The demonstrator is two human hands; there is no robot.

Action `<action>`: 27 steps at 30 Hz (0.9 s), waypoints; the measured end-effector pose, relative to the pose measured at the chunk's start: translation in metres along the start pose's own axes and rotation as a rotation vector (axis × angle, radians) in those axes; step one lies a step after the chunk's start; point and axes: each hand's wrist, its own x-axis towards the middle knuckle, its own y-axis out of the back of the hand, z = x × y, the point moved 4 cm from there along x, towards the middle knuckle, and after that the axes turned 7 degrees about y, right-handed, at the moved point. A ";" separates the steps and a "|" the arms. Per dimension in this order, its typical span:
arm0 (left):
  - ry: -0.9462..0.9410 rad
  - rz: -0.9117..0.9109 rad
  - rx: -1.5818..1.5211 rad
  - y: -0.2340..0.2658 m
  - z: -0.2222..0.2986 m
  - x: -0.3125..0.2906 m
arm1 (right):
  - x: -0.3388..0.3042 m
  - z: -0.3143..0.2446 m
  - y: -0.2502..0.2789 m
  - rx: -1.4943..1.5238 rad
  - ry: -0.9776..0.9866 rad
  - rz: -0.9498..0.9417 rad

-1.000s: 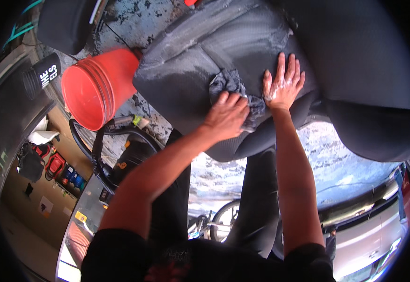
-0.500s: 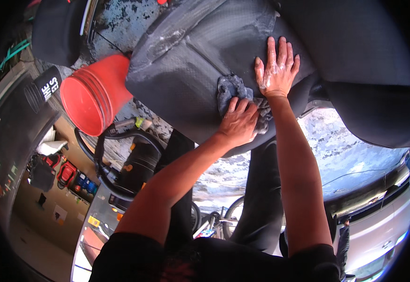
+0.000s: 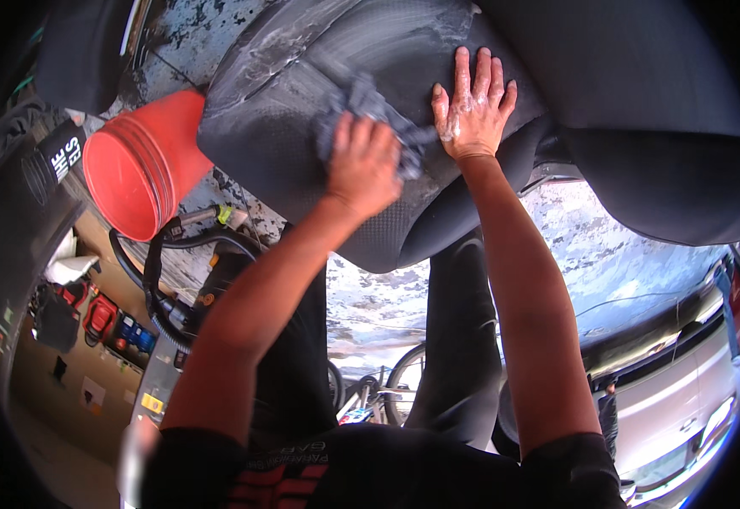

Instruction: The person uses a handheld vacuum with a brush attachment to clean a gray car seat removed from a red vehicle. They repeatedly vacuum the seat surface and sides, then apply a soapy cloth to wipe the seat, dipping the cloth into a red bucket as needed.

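Note:
A black textured car seat (image 3: 260,144) spreads before me, with whitish soapy streaks across its upper part. Pressed against its middle is a crumpled grey-blue cloth (image 3: 363,95), gripped under my left hand (image 3: 361,165), which is smeared by motion. My right hand (image 3: 474,114) lies flat on the seat just right of the cloth, fingers extended and white foam on its back. That hand holds nothing.
Left of the seat stands a red bucket (image 3: 185,140), its mouth toward me. A black vacuum hose (image 3: 126,265) curls below it. Another dark seat section (image 3: 650,174) fills the upper right. A bicycle wheel (image 3: 406,386), a person (image 3: 608,416) and a silver car (image 3: 667,416) are behind.
My left hand has swept the cloth left and farther away across the seat. My right hand keeps its place on the seat, while the whole view has shifted slightly.

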 end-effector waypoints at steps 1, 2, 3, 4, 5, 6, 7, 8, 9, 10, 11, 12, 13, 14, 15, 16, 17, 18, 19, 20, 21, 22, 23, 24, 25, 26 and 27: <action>0.036 -0.045 -0.069 -0.005 0.020 -0.009 | -0.001 -0.001 0.001 0.007 0.011 -0.022; 0.072 -0.081 -0.127 -0.007 0.036 -0.014 | 0.003 -0.001 0.001 -0.002 0.016 -0.019; 0.066 -0.074 -0.159 -0.013 0.053 -0.020 | 0.003 -0.001 0.000 -0.015 0.021 -0.025; 0.066 -0.077 -0.187 -0.017 0.069 -0.028 | 0.001 -0.003 0.000 -0.019 0.027 -0.037; 0.084 -0.089 -0.215 -0.020 0.086 -0.034 | 0.001 -0.002 0.001 -0.018 0.034 -0.045; 0.103 -0.101 -0.248 -0.023 0.100 -0.037 | 0.000 0.002 0.001 -0.015 0.037 -0.054; 0.158 -0.170 -0.268 -0.029 0.107 -0.038 | 0.000 0.004 -0.001 -0.007 0.048 -0.064; 0.203 -0.144 -0.355 -0.024 0.109 -0.039 | 0.001 0.005 -0.002 0.003 0.063 -0.072; 0.222 -0.099 -0.448 -0.024 0.113 -0.042 | 0.001 0.007 -0.002 0.001 0.057 -0.118; 0.244 -0.049 -0.539 -0.023 0.115 -0.048 | 0.002 0.007 0.001 0.002 0.062 -0.153; 0.386 -0.240 -0.757 -0.020 0.110 -0.048 | 0.004 0.011 0.004 0.019 0.067 -0.196; 0.520 -0.429 -0.982 -0.015 0.106 -0.053 | 0.004 0.013 0.008 0.035 0.075 -0.241; 0.637 -0.610 -1.216 -0.009 0.105 -0.058 | 0.008 0.017 0.010 0.036 0.088 -0.311; 0.640 -0.315 -1.556 -0.008 0.103 -0.076 | 0.009 0.012 0.014 0.028 0.134 -0.370; 0.676 -0.235 -1.714 -0.015 0.102 -0.097 | 0.014 0.009 0.020 0.039 0.166 -0.435; 0.713 -0.151 -1.875 -0.006 0.098 -0.117 | 0.018 0.010 0.029 0.045 0.199 -0.509; 0.772 -0.088 -2.025 -0.001 0.093 -0.137 | 0.023 0.020 0.032 0.093 0.252 -0.472; 0.774 -0.073 -2.050 0.034 0.078 -0.152 | 0.027 0.046 0.026 0.133 0.295 -0.429; 0.747 0.008 -2.148 0.039 0.068 -0.170 | 0.033 0.090 0.013 0.063 0.438 -0.434; 0.760 0.102 -2.212 0.042 0.055 -0.197 | 0.031 0.082 0.006 0.199 0.382 -0.503; 0.842 0.272 -2.253 0.067 0.039 -0.216 | 0.033 0.079 0.005 0.316 0.312 -0.557; 0.951 0.447 -2.276 0.098 0.023 -0.241 | 0.017 0.046 0.013 0.600 0.024 -0.690; 0.967 0.504 -2.387 0.124 0.011 -0.263 | 0.001 -0.003 0.041 0.805 0.007 -0.758; 0.850 0.649 -2.434 0.147 -0.007 -0.278 | -0.014 -0.066 0.081 1.005 -0.022 -0.826; 0.829 0.759 -2.401 0.167 -0.021 -0.283 | -0.029 -0.127 0.115 1.163 -0.118 -0.899; 0.794 0.862 -2.368 0.185 -0.036 -0.285 | -0.041 -0.185 0.146 1.316 -0.218 -0.963; 0.792 0.888 -2.218 0.199 -0.051 -0.282 | -0.051 -0.236 0.172 1.529 -0.242 -1.019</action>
